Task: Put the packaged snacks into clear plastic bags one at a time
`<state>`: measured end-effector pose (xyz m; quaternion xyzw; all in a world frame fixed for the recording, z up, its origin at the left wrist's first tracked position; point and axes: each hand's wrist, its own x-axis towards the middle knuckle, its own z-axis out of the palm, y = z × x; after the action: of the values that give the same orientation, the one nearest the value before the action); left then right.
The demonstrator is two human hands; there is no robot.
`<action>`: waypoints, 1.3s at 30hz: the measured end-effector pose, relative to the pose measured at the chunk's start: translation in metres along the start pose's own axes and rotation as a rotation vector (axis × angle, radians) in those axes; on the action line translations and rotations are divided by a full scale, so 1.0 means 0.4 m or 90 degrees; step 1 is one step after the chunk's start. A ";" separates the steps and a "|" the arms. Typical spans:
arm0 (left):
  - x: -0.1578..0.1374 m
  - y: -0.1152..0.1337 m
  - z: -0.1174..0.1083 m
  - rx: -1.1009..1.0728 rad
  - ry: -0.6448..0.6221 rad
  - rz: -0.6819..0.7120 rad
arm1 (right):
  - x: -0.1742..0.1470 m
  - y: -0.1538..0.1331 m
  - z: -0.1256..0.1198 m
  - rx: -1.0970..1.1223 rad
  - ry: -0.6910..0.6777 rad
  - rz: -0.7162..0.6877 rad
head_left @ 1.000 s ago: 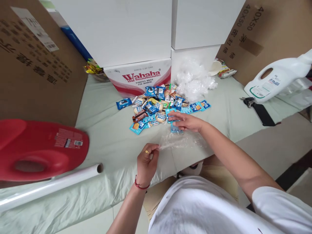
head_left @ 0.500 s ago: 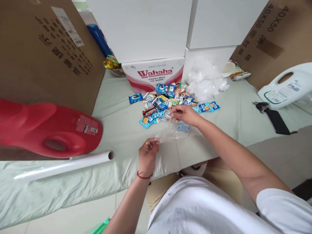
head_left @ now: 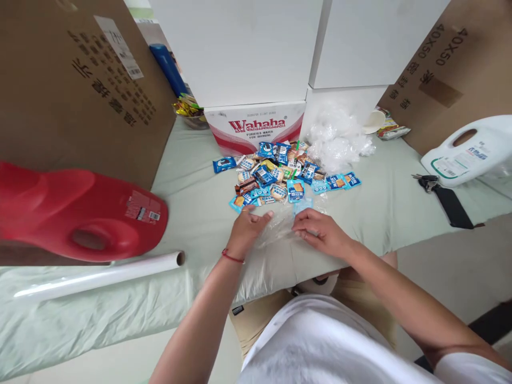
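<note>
A clear plastic bag (head_left: 276,228) lies crumpled on the green cloth between my hands. My right hand (head_left: 322,232) pinches its near right side with thumb and fingers. At the bag's left side is my left hand (head_left: 246,230), its thumb apart from the fingers, which reach toward the snack pile. A light-blue packet (head_left: 303,206) shows by the bag's far end, partly under or in the film; I cannot tell which. Just beyond it rests a blue snack packet (head_left: 295,191). The pile of small wrapped snacks (head_left: 264,175) spreads in front of the water carton (head_left: 258,128).
At left stand a red jug (head_left: 136,213) and a film roll (head_left: 100,274). Crumpled clear bags (head_left: 338,138) lie behind the pile. On the right are a white jug (head_left: 468,152) and keys with a black case (head_left: 452,205). Cardboard boxes (head_left: 92,117) flank the table.
My right hand has drawn back from the pile toward me, onto the bag's near side. My left hand has moved forward to the pile, its thumb spreading away from the bag's edge.
</note>
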<state>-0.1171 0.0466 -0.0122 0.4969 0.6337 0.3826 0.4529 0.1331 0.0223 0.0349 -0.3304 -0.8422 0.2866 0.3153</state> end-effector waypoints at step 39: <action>-0.067 0.042 0.021 0.207 0.027 0.222 | -0.096 0.102 0.070 0.342 0.261 0.450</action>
<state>-0.1017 0.0244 0.0060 0.6570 0.6011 0.3583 0.2804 0.1508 0.0113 -0.0242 -0.5529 -0.4951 0.5123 0.4322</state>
